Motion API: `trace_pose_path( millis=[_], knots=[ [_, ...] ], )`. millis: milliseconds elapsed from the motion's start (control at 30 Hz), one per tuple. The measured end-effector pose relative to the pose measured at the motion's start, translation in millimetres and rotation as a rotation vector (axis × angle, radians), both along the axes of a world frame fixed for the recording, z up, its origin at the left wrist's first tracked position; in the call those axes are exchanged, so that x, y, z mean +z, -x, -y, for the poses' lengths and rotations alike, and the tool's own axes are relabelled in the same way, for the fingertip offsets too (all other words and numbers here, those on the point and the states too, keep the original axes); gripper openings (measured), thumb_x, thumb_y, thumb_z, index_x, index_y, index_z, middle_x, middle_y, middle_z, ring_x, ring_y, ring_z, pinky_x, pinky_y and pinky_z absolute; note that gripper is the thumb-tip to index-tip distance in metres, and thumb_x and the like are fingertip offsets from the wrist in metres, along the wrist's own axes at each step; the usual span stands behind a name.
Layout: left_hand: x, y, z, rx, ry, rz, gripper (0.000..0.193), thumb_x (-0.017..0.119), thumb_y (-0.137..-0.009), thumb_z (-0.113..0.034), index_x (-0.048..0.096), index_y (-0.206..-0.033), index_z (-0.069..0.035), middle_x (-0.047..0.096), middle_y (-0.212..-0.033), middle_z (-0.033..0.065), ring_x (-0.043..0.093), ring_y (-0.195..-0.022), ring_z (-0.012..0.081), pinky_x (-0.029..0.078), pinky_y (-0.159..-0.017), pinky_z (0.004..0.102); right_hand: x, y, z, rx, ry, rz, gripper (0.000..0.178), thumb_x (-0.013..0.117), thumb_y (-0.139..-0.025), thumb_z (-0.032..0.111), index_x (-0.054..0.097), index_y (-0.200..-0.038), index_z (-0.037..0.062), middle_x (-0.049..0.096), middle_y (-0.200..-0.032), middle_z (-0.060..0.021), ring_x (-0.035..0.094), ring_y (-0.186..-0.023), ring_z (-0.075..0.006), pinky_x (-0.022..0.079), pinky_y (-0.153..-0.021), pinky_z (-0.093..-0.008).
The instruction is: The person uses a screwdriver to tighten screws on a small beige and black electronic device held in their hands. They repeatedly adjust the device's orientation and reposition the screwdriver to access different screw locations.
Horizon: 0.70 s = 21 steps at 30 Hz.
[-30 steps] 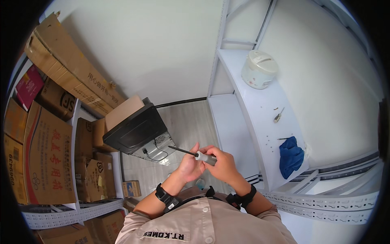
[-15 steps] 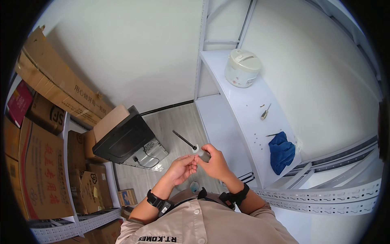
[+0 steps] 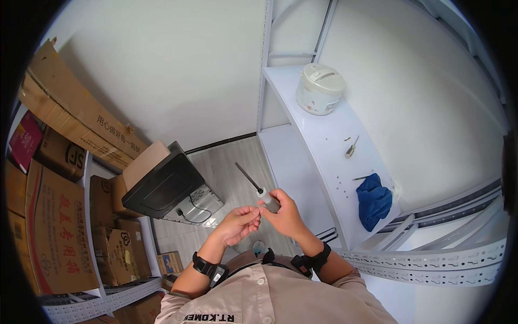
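Screwdriver (image 3: 259,189) in right hand (image 3: 283,213), left hand (image 3: 240,221) touching

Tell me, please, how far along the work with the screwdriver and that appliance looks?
Done: the black appliance sits tilted on the floor, its back exposed. In hand: the right hand holds the screwdriver, shaft pointing away, while the left hand pinches at its handle end; what it pinches is too small to tell. Left: another screwdriver and a blue cloth lie on the white shelf.

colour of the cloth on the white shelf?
Blue. The cloth lies crumpled near the front of the shelf, clearest in the head view.
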State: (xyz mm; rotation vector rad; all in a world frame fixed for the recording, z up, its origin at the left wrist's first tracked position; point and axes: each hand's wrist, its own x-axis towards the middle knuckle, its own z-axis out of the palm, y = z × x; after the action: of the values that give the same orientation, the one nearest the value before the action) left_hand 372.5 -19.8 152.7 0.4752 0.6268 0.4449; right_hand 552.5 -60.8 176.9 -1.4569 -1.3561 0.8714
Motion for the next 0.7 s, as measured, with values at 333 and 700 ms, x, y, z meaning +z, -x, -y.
trace_pose_path(
  millis=[333, 700],
  knots=[
    [-5.7, 26.3, -25.9, 0.519, 0.084, 0.403, 0.014, 0.052, -0.097, -0.018, 0.06, -0.095, -0.007, 0.064, -0.087, 0.003, 0.061, -0.082, 0.0158, 0.052, -0.076, 0.0285, 8.3, -8.5, 6.3, 0.159, 0.014, -0.042, 0.033, 0.073, -0.08, 0.017, 0.057, -0.105, 0.0012, 0.063, -0.086, -0.0088, 0.058, -0.077, -0.0139, 0.047, -0.071, -0.0289],
    [-15.1, 38.9, -33.3, 0.629, 0.01, 0.433, 0.012, 0.055, -0.095, -0.017, 0.061, -0.097, -0.006, 0.065, -0.095, 0.0057, 0.062, -0.086, 0.0168, 0.053, -0.083, 0.0311, 5.9, -17.4, 15.3, 0.321, 0.138, 0.036, 0.033, 0.072, -0.082, 0.015, 0.057, -0.108, 0.0004, 0.062, -0.086, -0.0043, 0.054, -0.075, -0.0093, 0.046, -0.068, -0.026]
  ],
)
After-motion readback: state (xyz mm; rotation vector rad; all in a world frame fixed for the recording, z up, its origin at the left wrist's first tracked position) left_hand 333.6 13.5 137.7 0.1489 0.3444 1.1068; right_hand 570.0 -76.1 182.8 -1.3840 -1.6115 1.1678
